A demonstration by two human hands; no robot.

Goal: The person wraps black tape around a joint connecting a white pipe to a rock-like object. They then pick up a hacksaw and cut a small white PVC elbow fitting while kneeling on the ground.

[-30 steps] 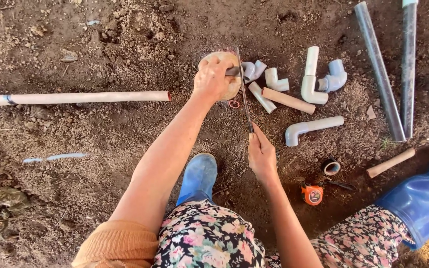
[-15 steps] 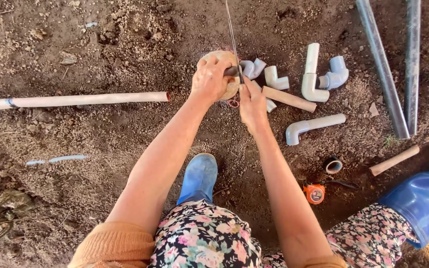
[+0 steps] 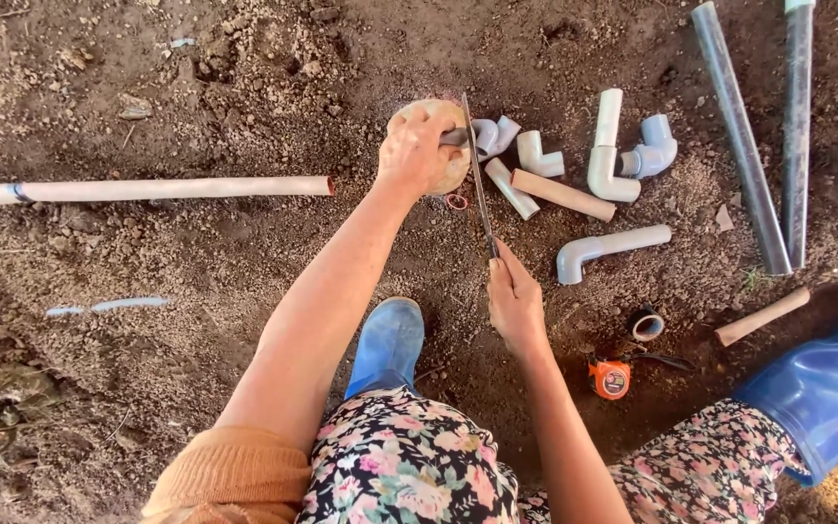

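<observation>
My left hand (image 3: pixel 413 150) presses down on a round tan block (image 3: pixel 450 116) on the dirt and pins a short grey pipe piece (image 3: pixel 458 137) against it. My right hand (image 3: pixel 514 303) grips the near end of a thin hacksaw blade (image 3: pixel 477 175), which lies across that pipe piece and points away from me. A grey pipe fitting (image 3: pixel 493 135) sits just right of the blade, touching the held piece.
A long pale pipe (image 3: pixel 147 188) lies to the left. Elbows and short pipes (image 3: pixel 613 155) are scattered right of the block, with two dark grey pipes (image 3: pixel 744 146) beyond. A tape roll (image 3: pixel 647 324), an orange tape measure (image 3: pixel 611 378) and my blue boots (image 3: pixel 388 342) lie nearer.
My right hand has pulled the blade back toward me after pushing it forward across the pipe piece. My left hand has stayed on the block.
</observation>
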